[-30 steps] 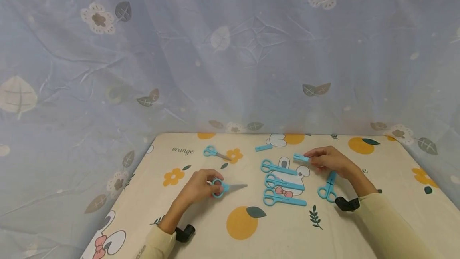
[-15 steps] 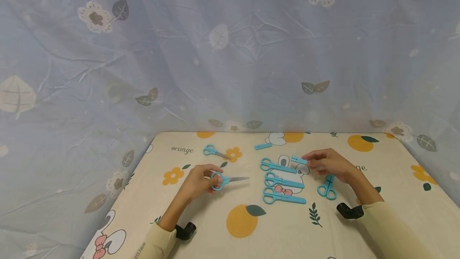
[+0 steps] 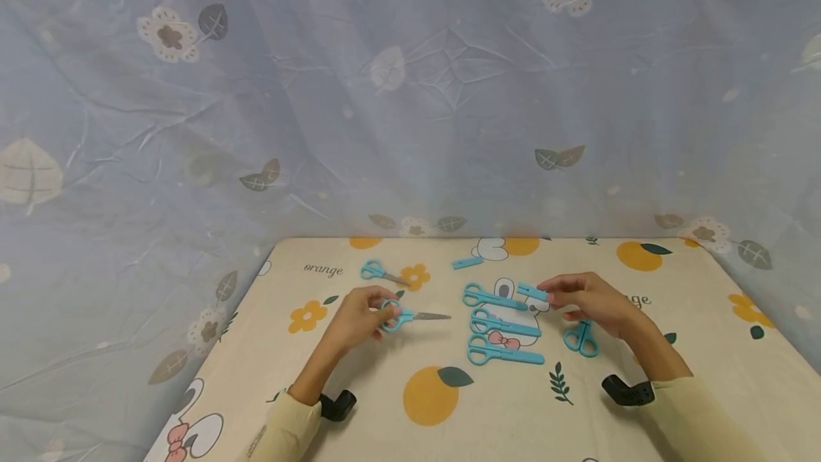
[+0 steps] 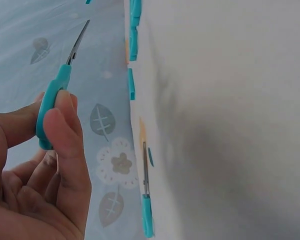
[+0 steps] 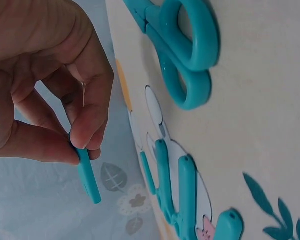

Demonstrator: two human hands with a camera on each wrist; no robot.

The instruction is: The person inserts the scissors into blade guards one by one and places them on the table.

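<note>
My left hand pinches a pair of scissors by its blue handle loops, the bare metal blades pointing right in the head view. Between thumb and fingertips, my right hand holds a blue scissors cover, its free end toward the left. A gap separates the blade tips from the cover, and both are raised over the table. Just below the right hand lies a pair of covered scissors, its upper part hidden by the hand. Three more covered scissors lie in a stack of rows between the hands.
Uncovered scissors lie at the back left of the table. A loose blue cover is at the back middle. The patterned tablecloth reaches back to a hanging blue-grey curtain.
My left hand has lifted the scissors and brought them slightly right and farther back. The right hand has moved the cover a little left and nearer.
</note>
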